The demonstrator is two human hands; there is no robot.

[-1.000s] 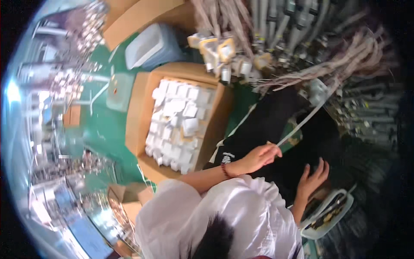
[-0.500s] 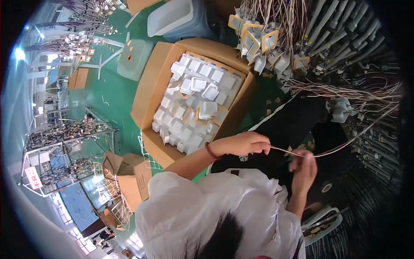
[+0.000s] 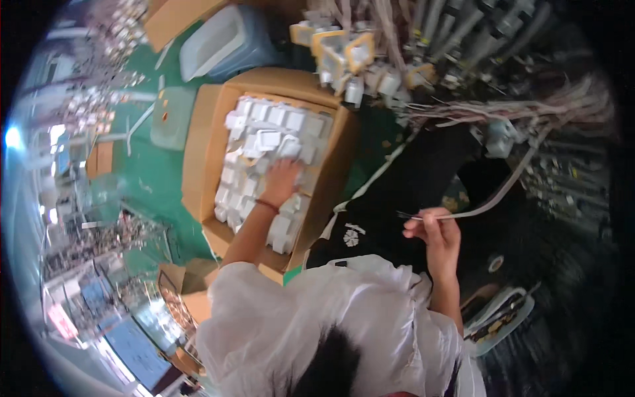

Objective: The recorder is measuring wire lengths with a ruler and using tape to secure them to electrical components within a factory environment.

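Note:
My left hand point(image 3: 281, 182) reaches down into an open cardboard box point(image 3: 198, 149) and rests on the white plastic pieces point(image 3: 264, 139) that fill it; I cannot see whether the fingers grip one. A red band circles that wrist. My right hand point(image 3: 433, 231) is over the black work surface point(image 3: 410, 172) and pinches the end of a thin pale cable point(image 3: 499, 192). The cable runs up and right to the hanging wire bundles point(image 3: 529, 99).
A rack of cables with yellow and white connectors point(image 3: 344, 53) lines the top. A grey-blue plastic bin point(image 3: 225, 40) stands behind the box on the green floor point(image 3: 152, 178). A pale tray of small parts point(image 3: 503, 321) lies lower right, small cardboard boxes point(image 3: 178, 284) lower left.
My left hand has let go of the cable and moved left into the box of white pieces. My right hand now holds the cable end alone.

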